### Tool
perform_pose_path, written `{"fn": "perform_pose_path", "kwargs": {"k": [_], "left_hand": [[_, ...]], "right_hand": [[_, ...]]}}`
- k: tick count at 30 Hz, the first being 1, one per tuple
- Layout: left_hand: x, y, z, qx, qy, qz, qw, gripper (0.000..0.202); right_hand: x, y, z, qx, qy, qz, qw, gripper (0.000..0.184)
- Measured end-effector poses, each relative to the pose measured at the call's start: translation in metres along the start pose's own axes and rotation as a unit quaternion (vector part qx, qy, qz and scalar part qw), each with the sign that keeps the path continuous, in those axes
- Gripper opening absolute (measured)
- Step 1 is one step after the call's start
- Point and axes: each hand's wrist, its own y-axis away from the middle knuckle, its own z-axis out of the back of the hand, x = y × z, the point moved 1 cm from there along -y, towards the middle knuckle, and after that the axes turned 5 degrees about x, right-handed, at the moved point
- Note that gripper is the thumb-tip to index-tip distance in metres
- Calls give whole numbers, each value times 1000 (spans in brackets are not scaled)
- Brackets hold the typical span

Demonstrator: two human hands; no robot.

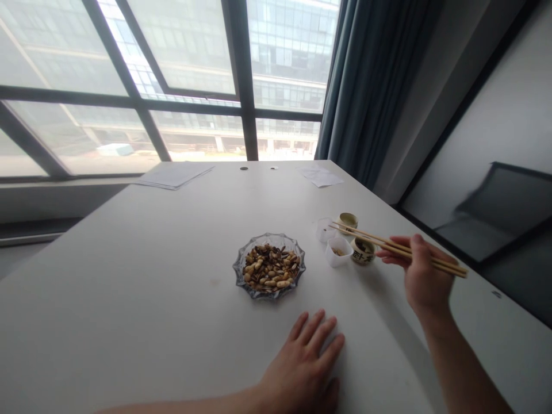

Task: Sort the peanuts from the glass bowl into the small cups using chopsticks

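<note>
My right hand [425,276] is closed round a pair of wooden chopsticks [388,246], whose tips reach left over a group of small cups. Two white cups [338,253] and two round greenish cups [363,251] stand there, right of the middle of the white table [150,276]. A scalloped glass dish [269,266] of mixed nuts and seeds sits in the centre. My left hand [308,359] lies flat on the table in front of the dish, fingers stretched out, holding nothing.
Sheets of paper [175,174] lie at the table's far left edge and a smaller sheet [321,176] at the far right. Large windows run behind the table, with a dark curtain [371,86] to the right.
</note>
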Motion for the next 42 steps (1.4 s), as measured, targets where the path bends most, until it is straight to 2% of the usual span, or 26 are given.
{"fn": "perform_pose_path", "kwargs": {"k": [3,7,13,20,27,33,42], "left_hand": [[1,0,-1,0,-1,-6,1000,60],[1,0,-4,-5,-9,-6,1000,59],[0,-1,-5,-10,-17,-7,1000,59],[-1,-1,-4,-13,-13,-8,1000,60],[-1,0,-3,-15,-11,-8,1000,62],[-1,0,-3,-9,-16,-5,1000,63],[-3,-1,-1,-4,-12,-3,1000,64]], "right_hand": [[-3,14,-15,79,-34,-7,996,34],[-8,44,-40,204,-63,-52,976,34],[-29,71,-63,273,-80,-80,955,36],[-44,80,-73,290,-64,-102,949,41],[-47,81,-73,265,-71,-104,956,42],[-50,80,-78,274,-82,-103,953,38],[-48,83,-83,272,-72,-110,953,44]]}}
